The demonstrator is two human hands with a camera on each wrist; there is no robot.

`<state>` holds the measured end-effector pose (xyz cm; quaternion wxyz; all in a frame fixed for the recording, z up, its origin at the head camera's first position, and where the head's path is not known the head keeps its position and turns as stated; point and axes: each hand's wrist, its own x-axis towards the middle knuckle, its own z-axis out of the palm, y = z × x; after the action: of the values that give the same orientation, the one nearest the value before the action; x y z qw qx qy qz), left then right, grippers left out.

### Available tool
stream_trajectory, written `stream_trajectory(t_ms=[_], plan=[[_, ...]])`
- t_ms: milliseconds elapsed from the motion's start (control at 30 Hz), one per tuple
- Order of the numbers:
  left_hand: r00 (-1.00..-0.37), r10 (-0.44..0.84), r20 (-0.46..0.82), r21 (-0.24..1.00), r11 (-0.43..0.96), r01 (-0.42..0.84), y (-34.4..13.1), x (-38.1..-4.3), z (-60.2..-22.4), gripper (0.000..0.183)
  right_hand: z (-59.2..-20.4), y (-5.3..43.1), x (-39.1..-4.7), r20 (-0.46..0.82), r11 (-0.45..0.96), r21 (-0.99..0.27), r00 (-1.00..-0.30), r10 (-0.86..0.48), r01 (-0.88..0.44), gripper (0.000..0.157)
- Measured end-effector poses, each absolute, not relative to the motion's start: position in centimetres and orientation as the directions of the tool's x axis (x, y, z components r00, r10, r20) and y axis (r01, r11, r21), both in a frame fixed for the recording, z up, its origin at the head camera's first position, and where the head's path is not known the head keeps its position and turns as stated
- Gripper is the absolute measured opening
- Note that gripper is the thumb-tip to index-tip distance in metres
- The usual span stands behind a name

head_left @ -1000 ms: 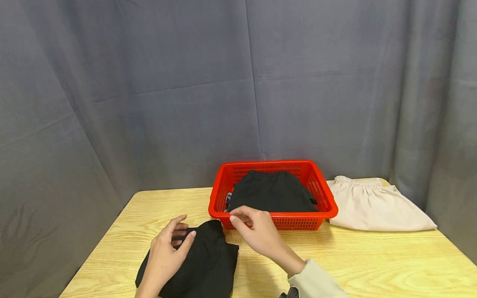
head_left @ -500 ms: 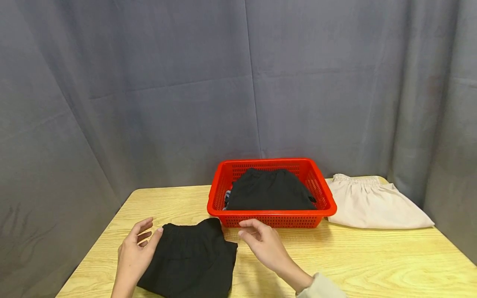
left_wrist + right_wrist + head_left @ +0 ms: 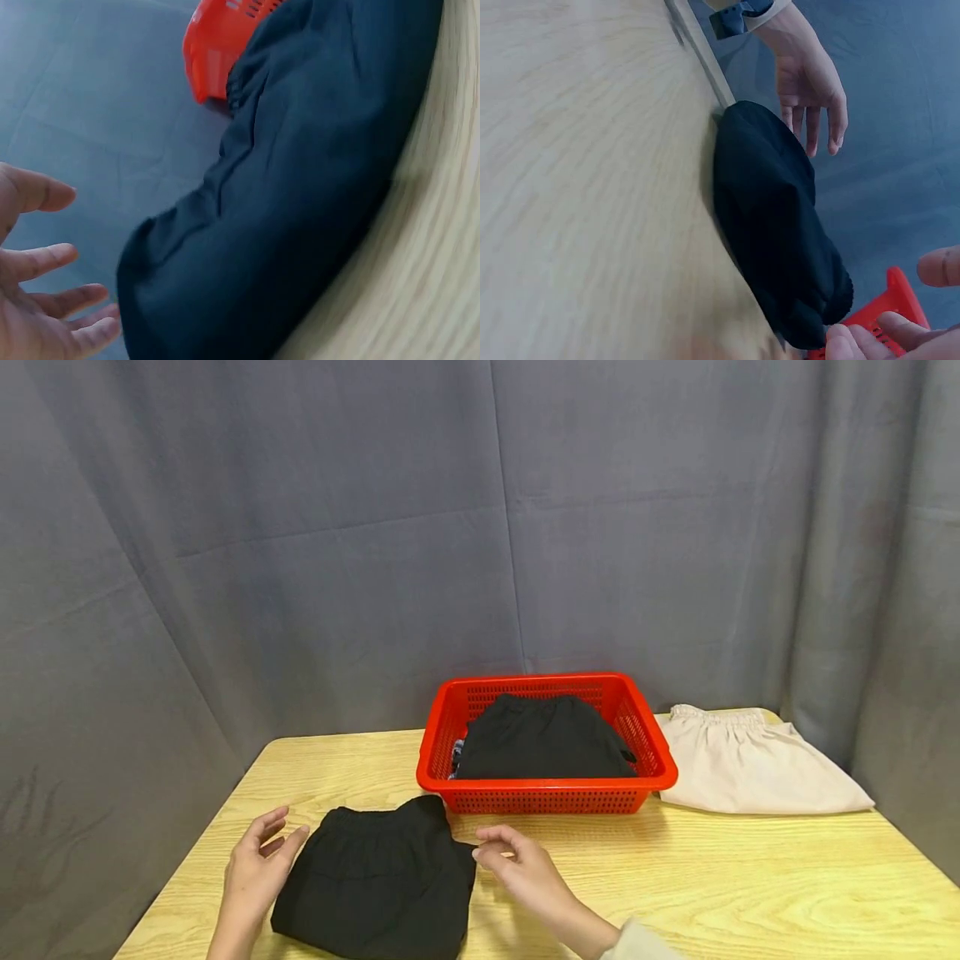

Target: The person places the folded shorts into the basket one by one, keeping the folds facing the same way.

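Observation:
A black garment with a gathered elastic waist [image 3: 375,885] lies folded on the table, its waist edge toward the back. Just off its left side is my left hand [image 3: 253,870], fingers loosely bent and thumb apart; the left wrist view shows this hand [image 3: 37,300] holding nothing. My right hand [image 3: 534,881] hovers at the garment's right corner, fingertips right by the cloth, thumb and fingers spread with a gap between them. In the right wrist view the black cloth [image 3: 772,217] is bunched up thick, and the right hand [image 3: 922,337] is close to its end.
Behind the garment stands a red plastic basket [image 3: 547,797] holding another black elastic-waist garment [image 3: 543,743] and some patterned cloth. A beige elastic-waist garment [image 3: 757,772] lies flat to the basket's right. Grey curtains [image 3: 375,543] hang around the wooden table [image 3: 720,885].
My left hand has moved left, off the black garment to beside it. My right hand has come down and nearer, from in front of the basket's rim to the garment's right corner.

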<state>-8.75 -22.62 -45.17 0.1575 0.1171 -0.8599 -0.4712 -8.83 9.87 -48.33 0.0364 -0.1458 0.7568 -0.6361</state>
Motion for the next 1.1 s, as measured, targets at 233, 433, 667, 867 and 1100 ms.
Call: stream_trajectory(t_ms=[233, 433, 667, 867, 1100], plan=[[-0.956, -0.286, 0.07, 0.847, 0.523, -0.094, -23.5, -9.3, -46.3, 0.061, -48.8, 9.5, -8.6, 0.057, 0.134, -0.986, -0.95, -0.307, -0.103, 0.036], [-0.97, -0.238, 0.042, 0.795, 0.596, -0.112, -23.6, -9.7, -47.0, 0.063, -49.3, 9.1, -8.4, 0.046, 0.126, -0.988, -0.947, -0.319, -0.091, 0.032], [-0.98, -0.194, -0.03, 0.782, 0.607, -0.144, -23.8, -10.2, -47.7, 0.07, -49.6, 8.7, -7.9, 0.028, 0.12, -0.99, -0.943, -0.333, -0.071, 0.034], [-0.98, -0.191, -0.052, 0.797, 0.583, -0.156, -23.6, -10.3, -48.0, 0.073, -49.7, 8.6, -7.7, -0.005, 0.069, -0.997, -0.928, -0.372, -0.022, 0.035], [-0.984, -0.166, -0.057, 0.802, 0.58, -0.145, -23.3, -10.7, -47.8, 0.076, -49.4, 8.5, -7.9, -0.068, 0.023, -0.998, -0.909, -0.412, 0.065, 0.045]])
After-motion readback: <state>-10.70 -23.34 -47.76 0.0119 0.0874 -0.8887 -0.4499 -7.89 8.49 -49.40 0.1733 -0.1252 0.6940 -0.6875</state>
